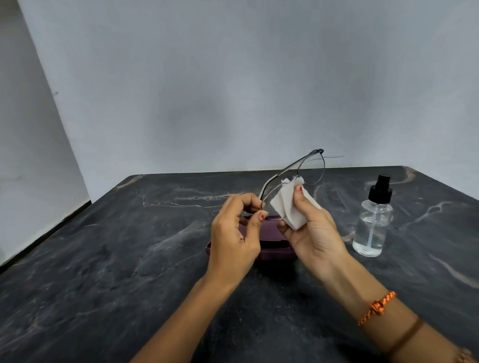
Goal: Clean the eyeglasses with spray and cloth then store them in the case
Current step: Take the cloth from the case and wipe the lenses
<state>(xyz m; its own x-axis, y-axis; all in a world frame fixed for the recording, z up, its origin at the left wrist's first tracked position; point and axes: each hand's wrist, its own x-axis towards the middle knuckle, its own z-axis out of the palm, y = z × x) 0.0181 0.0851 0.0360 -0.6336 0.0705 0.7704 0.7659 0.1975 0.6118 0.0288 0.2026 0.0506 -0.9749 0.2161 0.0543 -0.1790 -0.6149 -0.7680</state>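
Note:
Thin wire-framed eyeglasses are held up above the table. My left hand pinches the frame at its near lens edge. My right hand holds a folded white cloth pressed around one lens, thumb on top. The other lens and a temple tip stick up toward the wall. A dark maroon glasses case lies on the table beneath both hands, mostly hidden by them. A clear spray bottle with a black pump top stands upright to the right of my right hand.
The table is dark marbled stone with its far edge against a pale wall. Its left edge runs diagonally beside a strip of floor. An orange braided band sits on my right wrist.

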